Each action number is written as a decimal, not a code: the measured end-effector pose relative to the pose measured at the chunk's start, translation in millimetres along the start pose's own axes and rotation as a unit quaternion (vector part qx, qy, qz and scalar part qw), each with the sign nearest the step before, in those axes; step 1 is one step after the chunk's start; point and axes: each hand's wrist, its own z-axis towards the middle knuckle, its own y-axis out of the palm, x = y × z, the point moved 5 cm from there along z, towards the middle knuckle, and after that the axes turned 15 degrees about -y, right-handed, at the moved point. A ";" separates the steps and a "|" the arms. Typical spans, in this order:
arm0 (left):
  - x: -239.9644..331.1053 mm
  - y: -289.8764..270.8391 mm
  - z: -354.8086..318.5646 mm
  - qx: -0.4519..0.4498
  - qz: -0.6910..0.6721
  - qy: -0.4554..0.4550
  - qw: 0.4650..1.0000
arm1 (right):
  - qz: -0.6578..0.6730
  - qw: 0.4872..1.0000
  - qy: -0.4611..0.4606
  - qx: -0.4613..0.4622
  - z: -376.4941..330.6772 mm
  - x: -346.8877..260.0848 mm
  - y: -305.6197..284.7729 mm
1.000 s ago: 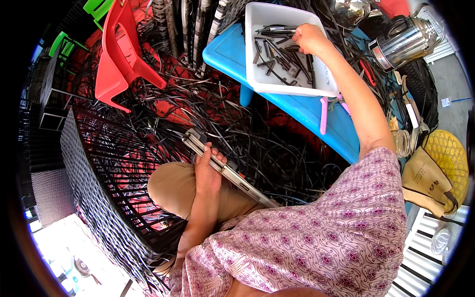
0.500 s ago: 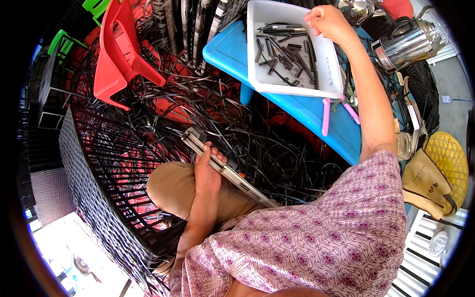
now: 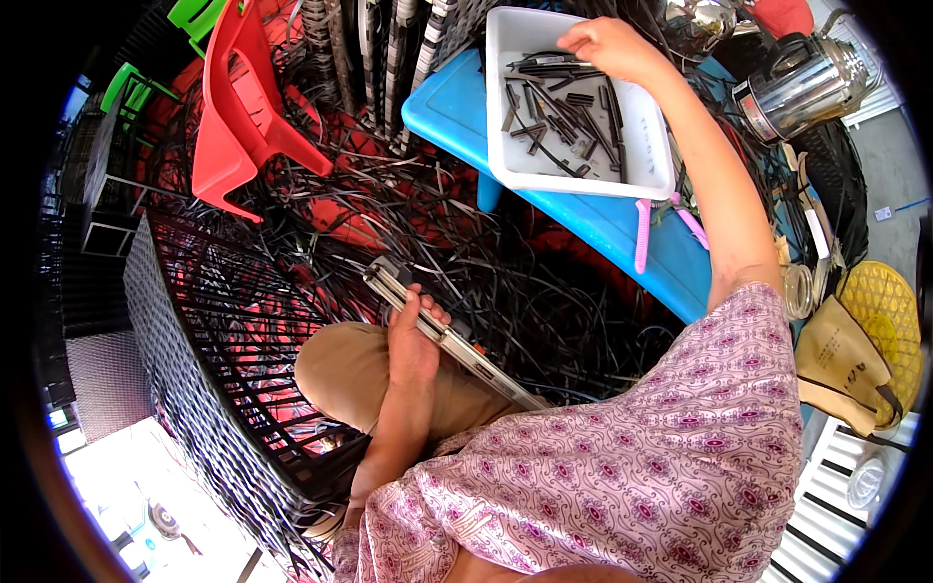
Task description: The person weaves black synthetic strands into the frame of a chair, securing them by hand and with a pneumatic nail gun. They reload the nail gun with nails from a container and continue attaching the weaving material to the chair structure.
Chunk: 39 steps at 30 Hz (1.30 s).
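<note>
My left hand (image 3: 416, 335) is wrapped around a long metal tool with a silver grooved rail (image 3: 476, 365), held slantwise against my bent knee. Part of its darker body lies beyond my fingers, so its exact kind is unclear. My right hand (image 3: 614, 51) reaches over the far part of a white plastic tray (image 3: 646, 146), fingers extended to the left and slightly apart, with nothing visible in them. Short dark strips (image 3: 583, 121) are scattered in the tray. Under it stands a blue plastic table or stool (image 3: 554, 219).
Pink-handled cutters (image 3: 642, 236) lie below the tray. A steel kettle (image 3: 802, 92) stands at the far right. To the left are a red plastic chair (image 3: 228, 126) and a black woven frame (image 3: 194, 379). Tangled black strips (image 3: 428, 204) cover the red floor.
My right hand has moved left from the tray's right edge to over its inside, and its fingers have stretched out. My left hand keeps its hold. The view has shifted slightly.
</note>
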 end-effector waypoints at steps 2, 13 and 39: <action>-0.7 -0.1 1.1 0.000 -0.001 -0.002 1.000 | -0.199 0.973 -0.117 0.004 5.1 -4.1 15.3; 0.5 -1.6 1.5 0.004 -0.006 0.004 1.000 | -0.127 0.992 -0.016 -0.015 3.4 -10.8 -19.6; -0.7 -1.7 2.1 0.014 -0.002 -0.001 1.000 | 0.015 0.996 0.004 -0.083 -25.0 -58.3 0.2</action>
